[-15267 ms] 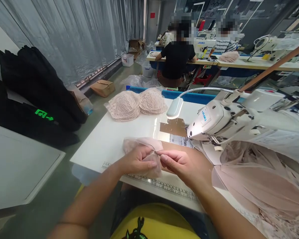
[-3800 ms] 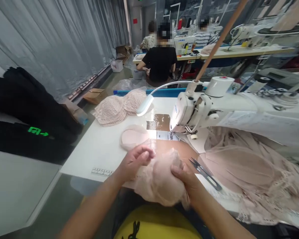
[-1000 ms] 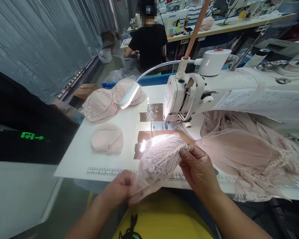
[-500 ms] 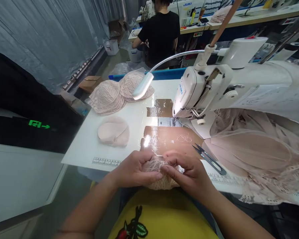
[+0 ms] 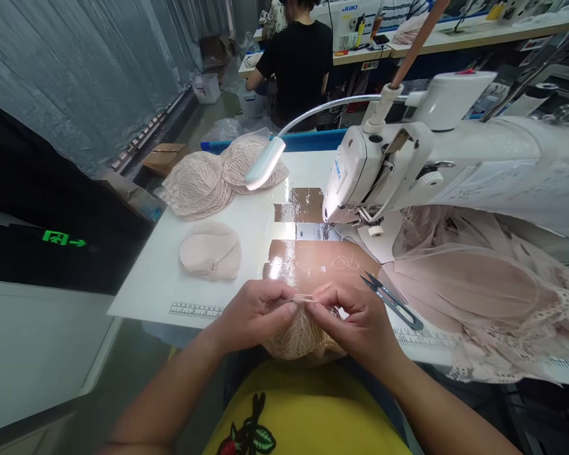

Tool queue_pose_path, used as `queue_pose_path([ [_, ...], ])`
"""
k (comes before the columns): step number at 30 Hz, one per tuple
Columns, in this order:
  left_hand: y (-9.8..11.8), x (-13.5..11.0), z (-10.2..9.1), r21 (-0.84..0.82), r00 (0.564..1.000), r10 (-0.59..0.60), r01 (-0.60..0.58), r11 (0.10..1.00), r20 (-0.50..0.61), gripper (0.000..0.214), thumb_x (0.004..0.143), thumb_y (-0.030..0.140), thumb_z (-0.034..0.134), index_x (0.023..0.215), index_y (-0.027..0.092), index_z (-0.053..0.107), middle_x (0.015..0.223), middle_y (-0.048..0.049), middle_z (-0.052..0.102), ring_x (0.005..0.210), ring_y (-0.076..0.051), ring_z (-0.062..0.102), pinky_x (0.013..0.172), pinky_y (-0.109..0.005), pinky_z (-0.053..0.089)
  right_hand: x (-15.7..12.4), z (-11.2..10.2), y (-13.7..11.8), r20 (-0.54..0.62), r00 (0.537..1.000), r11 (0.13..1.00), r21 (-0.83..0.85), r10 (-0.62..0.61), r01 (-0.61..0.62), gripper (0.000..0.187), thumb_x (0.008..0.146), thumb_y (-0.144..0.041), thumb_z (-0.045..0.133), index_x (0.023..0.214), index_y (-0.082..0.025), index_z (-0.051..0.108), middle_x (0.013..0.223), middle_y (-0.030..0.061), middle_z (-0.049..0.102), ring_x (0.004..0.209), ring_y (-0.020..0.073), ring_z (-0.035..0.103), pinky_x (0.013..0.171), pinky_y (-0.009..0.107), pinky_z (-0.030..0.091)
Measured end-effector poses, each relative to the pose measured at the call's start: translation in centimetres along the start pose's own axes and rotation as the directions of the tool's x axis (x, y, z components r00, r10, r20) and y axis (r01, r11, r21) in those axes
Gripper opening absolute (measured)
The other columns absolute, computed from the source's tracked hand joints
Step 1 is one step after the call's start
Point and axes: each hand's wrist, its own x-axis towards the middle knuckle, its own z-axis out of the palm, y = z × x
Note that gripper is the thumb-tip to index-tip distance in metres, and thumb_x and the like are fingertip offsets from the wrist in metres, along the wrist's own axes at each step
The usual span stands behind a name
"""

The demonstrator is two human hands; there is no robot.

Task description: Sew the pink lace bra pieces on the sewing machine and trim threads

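Observation:
A beige lace cup piece [image 5: 299,336] hangs at the near edge of the white sewing table [image 5: 171,278], pinched along its top rim from both sides. My left hand [image 5: 253,313] grips the left part of the rim with closed fingers. My right hand [image 5: 360,322] pinches the right part, thumb and fingers pressed together. A smooth beige padded cup [image 5: 211,251] lies on the table to the left. Thread snips [image 5: 392,302] lie just right of my right hand. The white sewing machine [image 5: 408,164] stands behind them.
A stack of lace cups [image 5: 218,177] sits at the far left of the table under the gooseneck lamp [image 5: 264,164]. A heap of beige lace fabric [image 5: 478,297] fills the right side. A person in black [image 5: 298,57] sits at another station behind.
One second ago the lace cup was held up, spread under the lamp. Both hands have since brought it down to the table's near edge and closed together on its top rim.

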Motion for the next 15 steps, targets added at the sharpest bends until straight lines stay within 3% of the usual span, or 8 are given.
queue_pose_path([
  [5,-0.12,0.14,-0.13,0.028,0.998,0.014,-0.012,1.0,-0.055,0.019,0.078,0.005,0.047,0.086,0.015,0.062,0.078,-0.0008,0.061,0.072,-0.012,0.053,0.066,-0.023,0.042,-0.05,-0.15,0.15,-0.015,1.0,1.0,-0.015,0.023,-0.023,0.018,0.076,-0.015,0.062,0.059,-0.019,0.058,0.063,-0.0001,0.069,0.056,0.0123,0.062,0.051,0.021,0.046],
  [9,-0.26,0.0,-0.18,-0.07,0.997,0.006,-0.011,0.997,-0.075,0.02,0.075,0.01,0.053,0.094,0.017,0.056,0.085,-0.0007,0.056,0.076,-0.013,0.053,0.067,-0.022,0.043,-0.02,-0.15,0.44,-0.012,0.999,0.999,-0.005,0.042,-0.042,0.017,0.076,-0.016,0.063,0.06,-0.019,0.059,0.064,0.0,0.069,0.057,0.0124,0.063,0.053,0.021,0.047],
  [12,-0.41,0.04,0.19,0.072,0.99,0.026,-0.016,0.997,-0.141,0.022,0.074,0.016,0.061,0.095,0.017,0.056,0.085,-0.0013,0.057,0.076,-0.013,0.052,0.067,-0.024,0.043,0.08,-0.12,0.51,-0.003,0.999,0.999,0.014,0.037,-0.037,0.017,0.077,-0.017,0.063,0.06,-0.019,0.058,0.065,0.0,0.069,0.058,0.0123,0.063,0.053,0.021,0.047],
  [15,-0.82,0.15,0.54,0.176,0.98,0.058,-0.024,0.984,-0.19,0.01,0.074,0.009,0.054,0.079,0.017,0.053,0.074,0.0004,0.056,0.066,-0.011,0.049,0.061,-0.023,0.04,0.15,-0.18,0.5,0.0,0.999,0.999,-0.004,0.04,-0.04,0.018,0.077,-0.019,0.063,0.06,-0.02,0.058,0.066,0.0006,0.069,0.058,0.0132,0.063,0.054,0.023,0.048],
])
